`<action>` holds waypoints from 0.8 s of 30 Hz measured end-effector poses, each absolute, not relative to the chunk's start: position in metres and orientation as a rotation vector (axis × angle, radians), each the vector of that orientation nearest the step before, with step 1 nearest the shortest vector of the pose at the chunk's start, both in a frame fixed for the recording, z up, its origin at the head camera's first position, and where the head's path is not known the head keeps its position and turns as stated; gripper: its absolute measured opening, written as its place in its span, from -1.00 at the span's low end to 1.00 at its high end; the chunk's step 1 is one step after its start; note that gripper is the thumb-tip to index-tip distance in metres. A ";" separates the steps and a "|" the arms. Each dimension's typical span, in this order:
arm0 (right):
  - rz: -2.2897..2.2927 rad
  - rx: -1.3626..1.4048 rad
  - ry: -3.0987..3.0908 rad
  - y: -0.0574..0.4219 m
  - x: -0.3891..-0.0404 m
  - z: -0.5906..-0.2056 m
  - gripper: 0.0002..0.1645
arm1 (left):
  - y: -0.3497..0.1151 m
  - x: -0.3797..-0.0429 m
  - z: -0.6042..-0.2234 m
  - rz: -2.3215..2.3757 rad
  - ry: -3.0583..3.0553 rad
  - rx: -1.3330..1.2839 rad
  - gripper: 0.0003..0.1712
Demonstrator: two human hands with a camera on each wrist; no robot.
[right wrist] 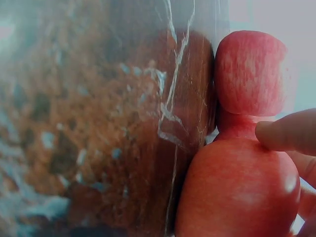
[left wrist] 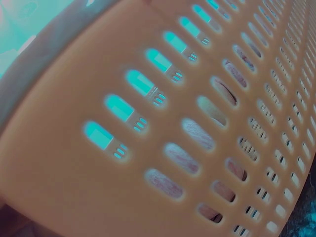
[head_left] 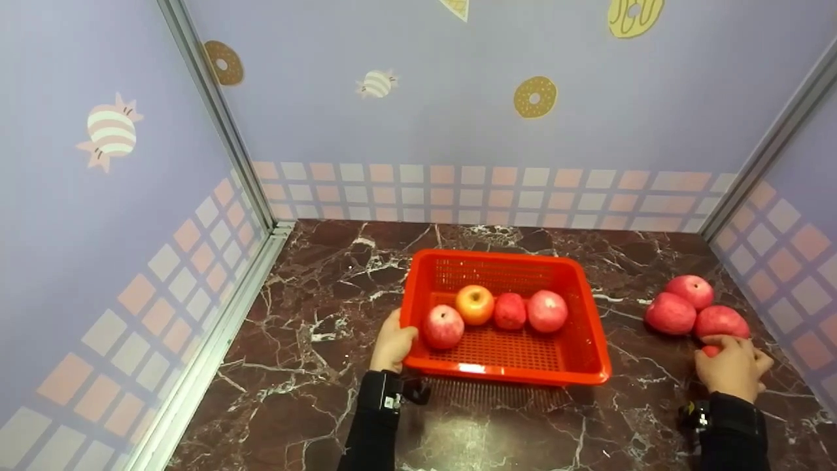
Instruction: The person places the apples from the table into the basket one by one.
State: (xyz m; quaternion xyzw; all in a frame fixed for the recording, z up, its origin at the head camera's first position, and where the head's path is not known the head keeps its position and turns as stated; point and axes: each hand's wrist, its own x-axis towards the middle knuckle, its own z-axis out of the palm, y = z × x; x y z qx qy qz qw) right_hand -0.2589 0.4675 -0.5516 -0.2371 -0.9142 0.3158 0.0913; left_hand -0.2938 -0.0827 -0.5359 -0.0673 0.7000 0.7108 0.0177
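My left hand (head_left: 392, 343) grips the left rim of a red plastic basket (head_left: 592, 327), thumb over the edge. Inside the basket lie several apples: a pink one (head_left: 444, 327) near the left wall, a yellow-orange one (head_left: 475, 305), a small dark red one (head_left: 511, 311) and a pink one (head_left: 547, 311). The basket's slotted wall (left wrist: 74, 163) fills the left wrist view. At the far right my right hand (head_left: 734, 369) holds a red apple (right wrist: 237, 192), mostly hidden under it in the head view. The thumb (right wrist: 291, 131) lies across its top, other fingers along its side.
Three more red apples (head_left: 670, 313) sit clustered just beyond my right hand. The dark marbled tabletop (head_left: 314, 405) is bordered by a patterned back wall (head_left: 425, 131) and side walls (head_left: 811, 275). A metal rail (head_left: 216, 353) runs along the left edge.
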 end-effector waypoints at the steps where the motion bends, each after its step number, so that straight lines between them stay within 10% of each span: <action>1: 0.937 -0.716 -2.720 0.468 -0.259 -0.551 -0.44 | -0.083 -0.294 -0.536 2.207 2.176 -0.207 -0.15; 15: 0.956 -0.906 -2.792 0.478 -0.254 -0.559 0.15 | -0.083 -0.293 -0.535 2.173 2.223 -0.216 -0.16; 24: 0.915 -0.851 -2.803 0.480 -0.249 -0.561 0.16 | -0.083 -0.293 -0.536 2.172 2.239 -0.211 -0.17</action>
